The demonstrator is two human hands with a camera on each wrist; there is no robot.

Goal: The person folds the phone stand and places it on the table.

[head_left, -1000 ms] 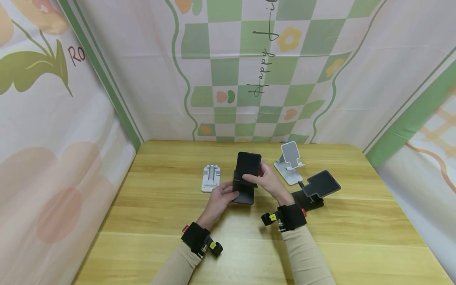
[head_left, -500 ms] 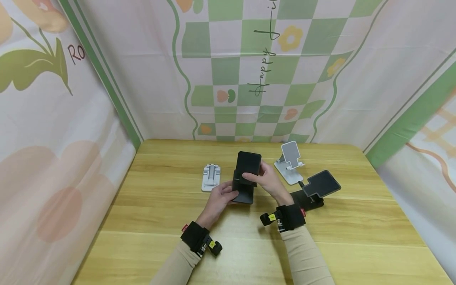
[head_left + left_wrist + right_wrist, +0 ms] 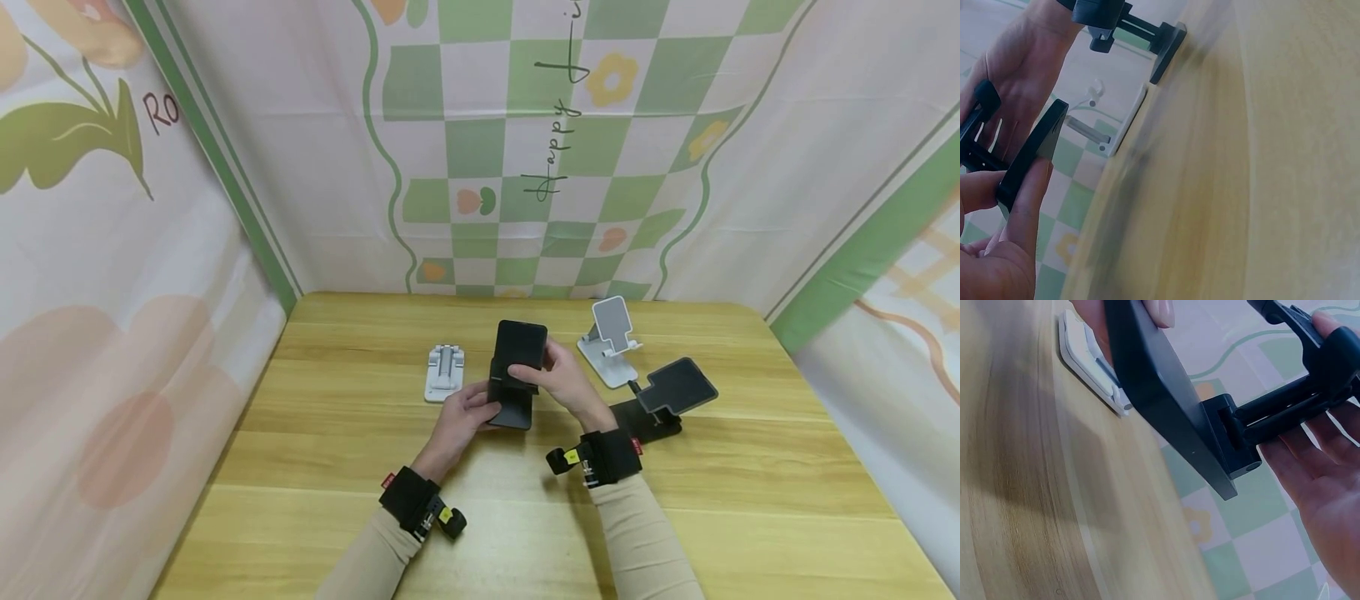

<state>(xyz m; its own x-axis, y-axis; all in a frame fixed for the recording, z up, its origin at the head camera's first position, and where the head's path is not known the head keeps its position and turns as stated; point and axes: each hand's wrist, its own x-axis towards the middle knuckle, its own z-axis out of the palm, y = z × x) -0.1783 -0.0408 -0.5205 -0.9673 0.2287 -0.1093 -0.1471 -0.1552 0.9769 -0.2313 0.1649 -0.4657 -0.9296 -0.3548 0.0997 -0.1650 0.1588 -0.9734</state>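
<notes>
Head view: holding a black, flat-plated folding phone stand [image 3: 512, 393] between two hands, above the pale wooden table [image 3: 315, 467].

Likely light and stiff, perhaps slippery on the smooth faces; cannot tell whether plastic or metal. Probably weakest at the black blocky hinge [image 3: 1234, 437] and twin black rods [image 3: 1285, 407], so best taken by the rims of the flat black base plate [image 3: 516, 414] and dark rectangular upper plate [image 3: 521, 342], clear of the hinge. With the left hand [image 3: 459, 419], pinching the base plate's edge between thumb and finger, opened only to its thickness. With the right hand [image 3: 564, 379], gripping the upper plate, thumb across the front, other fingers spread loosely behind the rods.
</notes>
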